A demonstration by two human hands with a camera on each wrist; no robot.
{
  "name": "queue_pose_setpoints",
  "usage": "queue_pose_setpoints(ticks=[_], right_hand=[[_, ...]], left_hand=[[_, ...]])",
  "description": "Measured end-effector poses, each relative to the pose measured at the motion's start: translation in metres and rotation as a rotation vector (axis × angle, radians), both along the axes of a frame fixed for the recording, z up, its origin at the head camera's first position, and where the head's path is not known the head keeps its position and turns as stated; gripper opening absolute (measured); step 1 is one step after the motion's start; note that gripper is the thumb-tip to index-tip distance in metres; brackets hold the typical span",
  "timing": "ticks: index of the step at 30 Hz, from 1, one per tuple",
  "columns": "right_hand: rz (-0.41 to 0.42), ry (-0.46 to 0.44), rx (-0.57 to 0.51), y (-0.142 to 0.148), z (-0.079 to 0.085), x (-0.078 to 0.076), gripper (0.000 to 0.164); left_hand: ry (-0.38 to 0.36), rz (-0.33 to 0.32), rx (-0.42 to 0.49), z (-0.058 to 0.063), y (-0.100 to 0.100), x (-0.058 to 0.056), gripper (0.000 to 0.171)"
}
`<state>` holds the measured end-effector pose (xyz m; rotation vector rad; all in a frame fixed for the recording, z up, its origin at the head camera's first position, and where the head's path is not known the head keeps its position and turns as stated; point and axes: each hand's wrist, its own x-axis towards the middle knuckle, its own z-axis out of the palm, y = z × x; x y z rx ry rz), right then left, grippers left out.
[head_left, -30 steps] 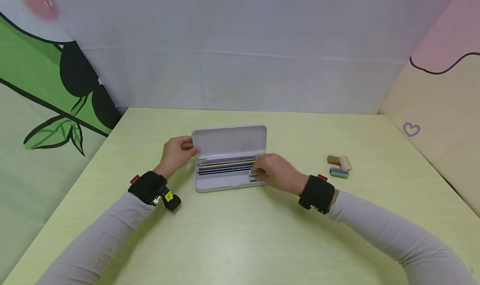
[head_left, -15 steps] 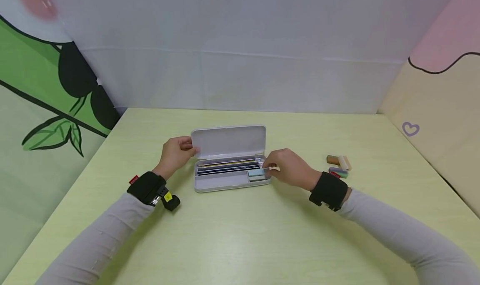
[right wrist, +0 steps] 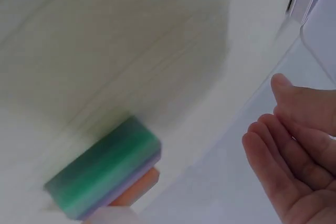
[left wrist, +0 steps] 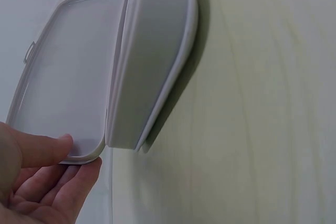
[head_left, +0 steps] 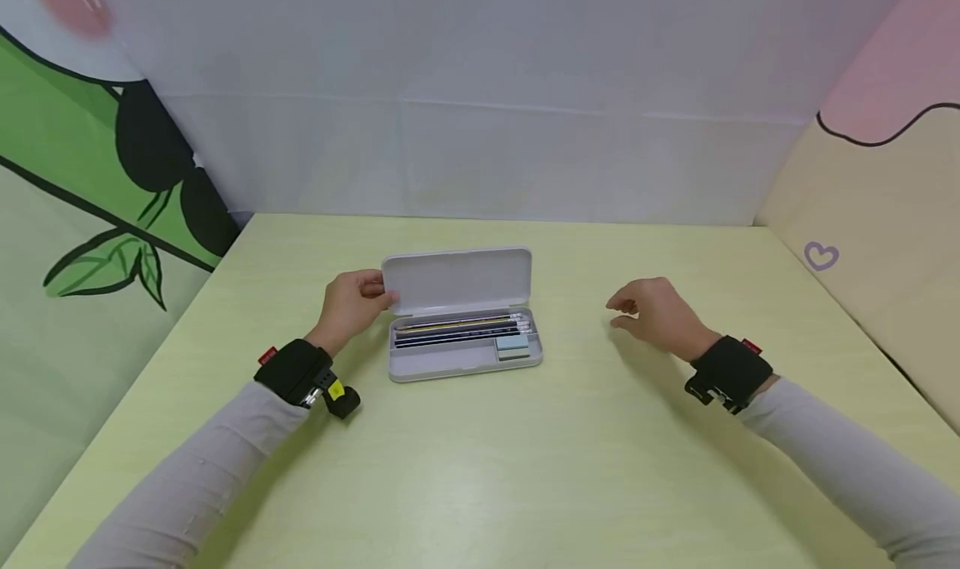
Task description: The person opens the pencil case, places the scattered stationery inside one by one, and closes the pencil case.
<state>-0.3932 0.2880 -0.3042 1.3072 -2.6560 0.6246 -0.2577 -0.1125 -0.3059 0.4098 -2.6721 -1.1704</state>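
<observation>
A white pencil case lies on the table with its lid raised. Several pencils lie side by side in it, and a light blue and white eraser sits in its front right corner. My left hand pinches the lid's left edge between thumb and fingers, as the left wrist view confirms. To the right of the case, my right hand hovers above the table, fingers loosely bent and holding nothing. The right wrist view has a green and purple block, an orange block and a whitish piece.
The pale yellow table meets a white cloth wall at the back. Painted panels flank it on the left and right. In the head view my right hand and wrist cover the small blocks.
My right hand has come away from the case's right end and moved right, uncovering the eraser and pencil ends. My left hand stays on the lid.
</observation>
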Motion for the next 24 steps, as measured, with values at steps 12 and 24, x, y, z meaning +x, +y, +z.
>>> queue_pose_setpoints(ticks=[12,24], right_hand=[[-0.27,-0.031,0.048,0.045,0.007,-0.012,0.052],[-0.39,-0.225,0.103,0.072,0.011,-0.025,0.033]], left_hand=[[0.0,0.001,-0.004,0.0,-0.001,-0.001,0.039],[-0.001,-0.004,0.001,-0.002,-0.001,-0.002,0.039]])
